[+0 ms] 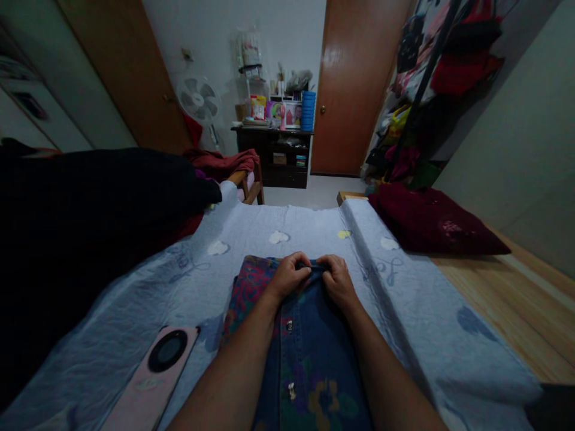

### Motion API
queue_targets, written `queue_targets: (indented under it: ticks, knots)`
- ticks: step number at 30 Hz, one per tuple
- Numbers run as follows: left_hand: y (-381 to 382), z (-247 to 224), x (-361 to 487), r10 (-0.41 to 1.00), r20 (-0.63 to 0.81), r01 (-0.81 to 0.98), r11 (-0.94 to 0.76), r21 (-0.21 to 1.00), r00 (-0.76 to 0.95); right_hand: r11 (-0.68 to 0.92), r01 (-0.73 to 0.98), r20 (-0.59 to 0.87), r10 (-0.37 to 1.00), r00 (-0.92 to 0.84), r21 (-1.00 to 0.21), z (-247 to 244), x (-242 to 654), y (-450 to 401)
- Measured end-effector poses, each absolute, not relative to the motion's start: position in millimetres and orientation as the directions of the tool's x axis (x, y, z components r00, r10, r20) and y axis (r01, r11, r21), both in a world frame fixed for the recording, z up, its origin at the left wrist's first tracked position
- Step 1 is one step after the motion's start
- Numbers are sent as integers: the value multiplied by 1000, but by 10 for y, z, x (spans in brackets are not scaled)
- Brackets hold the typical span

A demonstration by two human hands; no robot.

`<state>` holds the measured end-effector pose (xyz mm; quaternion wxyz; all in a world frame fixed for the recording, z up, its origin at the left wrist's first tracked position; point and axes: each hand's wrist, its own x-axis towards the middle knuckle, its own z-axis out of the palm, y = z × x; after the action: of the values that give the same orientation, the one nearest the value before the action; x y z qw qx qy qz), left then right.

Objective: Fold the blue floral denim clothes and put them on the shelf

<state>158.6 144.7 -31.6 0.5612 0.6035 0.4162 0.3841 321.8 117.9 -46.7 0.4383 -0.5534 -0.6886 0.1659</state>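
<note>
Nearest us, a blue denim garment (pixel 321 353) with colourful floral patches lies on a pale bedsheet (pixel 251 224), a pink phone (pixel 150 380) to its left. Our left hand (pixel 291 276) and right hand (pixel 336 278) pinch its far edge. Beyond, a dark cabinet (pixel 274 157) stands beside a brown door (pixel 348 90).
</note>
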Motion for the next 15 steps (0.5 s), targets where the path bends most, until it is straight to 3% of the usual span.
queue_targets:
  ticks: [3, 6, 10, 15]
  knots:
    - [1458, -328, 1586, 943, 7, 97, -42, 994, 331, 333, 575, 458, 885, 82, -747, -479, 3229, 1176]
    - [1467, -313, 1588, 949, 179, 251, -245, 937, 259, 304, 570, 451, 883, 132, -763, -488, 3228, 1173]
    - [1416, -248, 1617, 879, 413, 515, -474, 714, 236, 269, 596, 435, 888, 152, -757, -493, 3215, 1168]
    - [1338, -200, 1675, 796, 476, 607, -598, 523, 374, 252, 604, 425, 891, 161, -756, -481, 3204, 1157]
